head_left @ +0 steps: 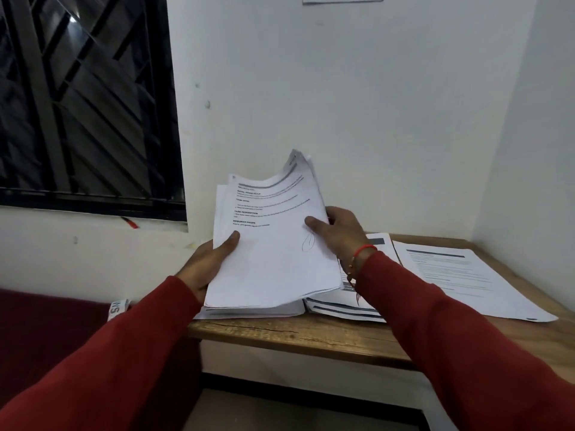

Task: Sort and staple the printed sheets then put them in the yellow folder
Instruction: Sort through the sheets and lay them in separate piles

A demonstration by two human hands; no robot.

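Observation:
I hold a thick stack of printed sheets point(273, 244) tilted up above the left end of the wooden table point(311, 334). My left hand point(208, 262) grips its left edge, thumb on top. My right hand point(339, 234) grips the right edge, thumb pressed on the top page, and the far corners of the sheets curl upward. Under the raised stack lies another pile of sheets point(255, 311). A second pile point(345, 306) sits right beside it. A separate set of sheets point(460, 278) lies flat at the right. No yellow folder or stapler is in view.
The table stands in a corner between white walls. A dark barred window point(87, 98) fills the upper left. A dark red surface point(46, 331) lies low to the left of the table, with a white printed strip point(118, 309) at its edge.

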